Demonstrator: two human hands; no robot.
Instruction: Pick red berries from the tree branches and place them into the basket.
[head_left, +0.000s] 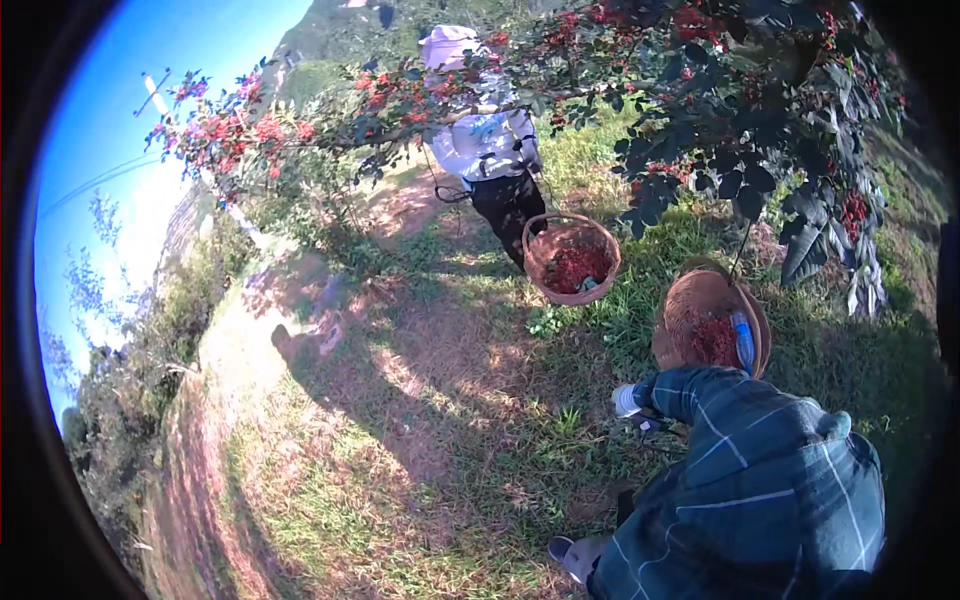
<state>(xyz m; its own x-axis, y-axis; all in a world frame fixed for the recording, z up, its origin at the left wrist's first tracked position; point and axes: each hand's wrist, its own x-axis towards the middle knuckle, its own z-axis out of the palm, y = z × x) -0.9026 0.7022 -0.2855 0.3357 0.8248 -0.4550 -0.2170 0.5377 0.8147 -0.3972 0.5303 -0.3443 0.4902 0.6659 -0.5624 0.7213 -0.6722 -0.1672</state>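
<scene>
A plaid dark-green sleeve (740, 410) crosses in front of my body toward the left, apparently my right arm. At its end my right hand (625, 400) shows as a small white glove or cuff; its fingers cannot be made out. A small dark and pale object (648, 424) lies just below it, its kind unclear. Just beyond the forearm hangs a round wicker basket (675, 310), tilted. In it lie red berry clusters (712, 343) and a blue bottle (743, 342). My left hand does not show.
Ahead stands a co-worker (485, 140) in a white top and dark trousers, beside another wicker basket (535, 280) of red berries. Leafy branches (740, 130) with red berry clusters hang overhead and right. Grassy ground (330, 460) slopes left toward bushes (110, 430).
</scene>
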